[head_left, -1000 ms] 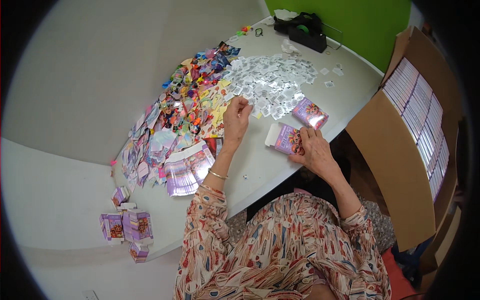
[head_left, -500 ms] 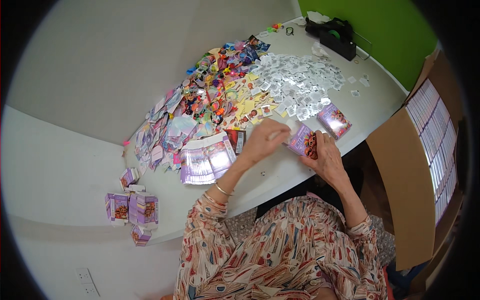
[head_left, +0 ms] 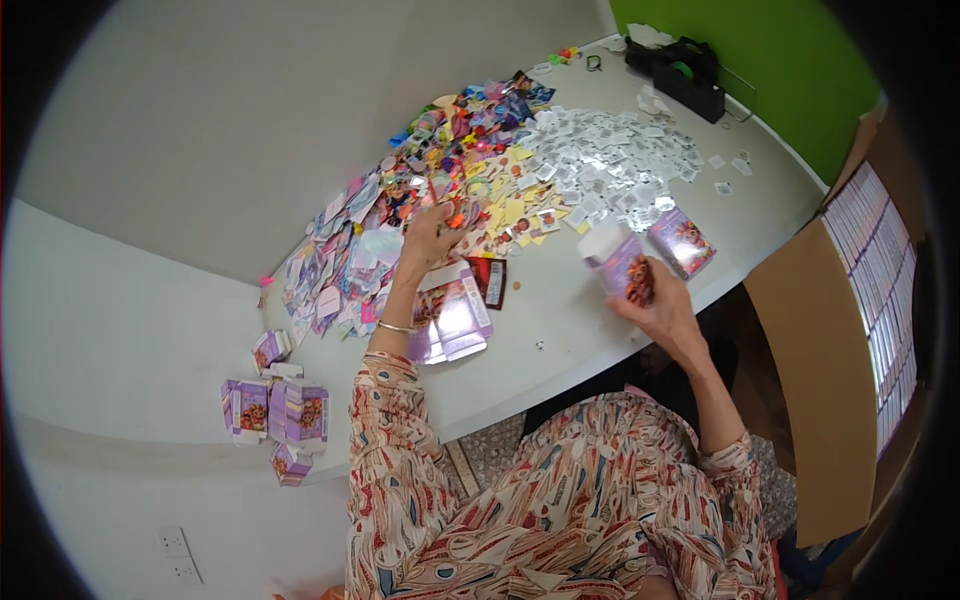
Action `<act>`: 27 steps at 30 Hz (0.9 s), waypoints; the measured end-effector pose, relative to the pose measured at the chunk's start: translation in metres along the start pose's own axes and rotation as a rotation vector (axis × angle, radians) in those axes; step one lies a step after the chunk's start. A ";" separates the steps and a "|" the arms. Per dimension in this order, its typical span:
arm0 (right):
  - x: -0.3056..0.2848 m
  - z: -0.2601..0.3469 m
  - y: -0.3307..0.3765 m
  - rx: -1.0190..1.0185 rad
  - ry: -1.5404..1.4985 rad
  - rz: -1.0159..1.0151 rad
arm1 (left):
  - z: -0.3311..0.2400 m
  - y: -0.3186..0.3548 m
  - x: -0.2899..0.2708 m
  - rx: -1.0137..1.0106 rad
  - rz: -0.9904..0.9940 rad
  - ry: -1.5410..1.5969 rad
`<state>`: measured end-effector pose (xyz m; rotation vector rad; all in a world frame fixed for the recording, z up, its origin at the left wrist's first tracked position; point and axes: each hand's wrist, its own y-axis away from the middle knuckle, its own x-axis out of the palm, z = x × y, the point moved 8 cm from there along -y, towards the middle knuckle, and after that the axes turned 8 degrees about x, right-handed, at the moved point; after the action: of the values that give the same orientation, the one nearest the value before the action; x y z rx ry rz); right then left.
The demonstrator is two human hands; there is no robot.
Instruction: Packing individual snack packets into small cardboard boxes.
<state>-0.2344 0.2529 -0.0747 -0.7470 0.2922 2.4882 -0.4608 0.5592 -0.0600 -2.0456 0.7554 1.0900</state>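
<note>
Gripping a box (head_left: 614,272) centre-right, our right hand (head_left: 668,310) likely keeps its flap (head_left: 602,239) free; whether our left hand (head_left: 430,240) holds anything, we can't tell.

The camera looks from the wearer's head, facing steeply down past the patterned blouse (head_left: 540,490) onto the worktop (head_left: 570,330). From close above, its wide fisheye takes in left hand (head_left: 430,240) and right hand (head_left: 668,312), reaching the green wall (head_left: 780,85) beyond, over to the right.

The right hand (head_left: 664,310) grips a purple box (head_left: 618,265).
</note>
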 end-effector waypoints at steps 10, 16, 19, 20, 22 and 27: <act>0.020 -0.011 -0.004 -0.085 -0.223 -0.028 | 0.106 0.045 -0.063 -0.278 0.058 -0.439; 0.020 -0.008 -0.003 -0.112 -0.187 -0.058 | 0.133 0.053 -0.040 -0.420 0.052 -0.491; 0.019 0.003 0.000 -0.124 -0.116 -0.057 | 0.141 0.048 -0.045 -0.470 0.059 -0.528; 0.019 0.003 0.001 -0.115 -0.118 -0.051 | 0.139 0.043 -0.043 -0.430 0.078 -0.531; 0.021 0.001 0.000 -0.092 -0.119 -0.053 | 0.132 0.035 -0.043 -0.379 0.108 -0.530; 0.028 0.013 0.002 -0.203 -0.001 -0.128 | 0.085 0.033 -0.081 -0.111 -0.287 -0.648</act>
<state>-0.2610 0.2676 -0.0794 -0.8187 -0.0093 2.4196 -0.5629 0.6202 -0.0345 -1.6558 0.0734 1.5219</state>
